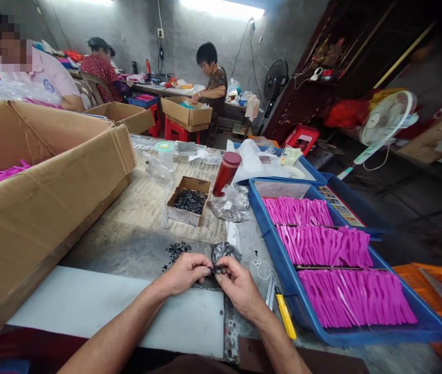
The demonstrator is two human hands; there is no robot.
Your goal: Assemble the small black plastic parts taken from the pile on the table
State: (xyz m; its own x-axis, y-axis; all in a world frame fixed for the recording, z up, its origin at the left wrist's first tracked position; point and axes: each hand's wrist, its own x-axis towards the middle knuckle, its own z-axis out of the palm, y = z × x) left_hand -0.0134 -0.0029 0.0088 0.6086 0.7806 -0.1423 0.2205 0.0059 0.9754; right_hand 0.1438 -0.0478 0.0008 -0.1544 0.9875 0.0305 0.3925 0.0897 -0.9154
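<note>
My left hand [185, 271] and my right hand [236, 284] meet at the near middle of the table, fingertips pinched together on a small dark part [213, 269] between them. A loose pile of small black screws [176, 252] lies just beyond my left hand. A crumpled clear bag [225, 251] with dark parts sits right behind my right hand. A yellow-handled screwdriver [285, 315] lies to the right of my right wrist. Which hand carries the part's weight I cannot tell.
A blue tray [279, 259] with three rows of pink plastic pieces [324, 245] stands right. A big cardboard box [45, 208] with pink pieces fills the left. A small box of black screws [188, 201], a red tumbler [225, 173] and plastic bags sit mid-table. Three people work further back.
</note>
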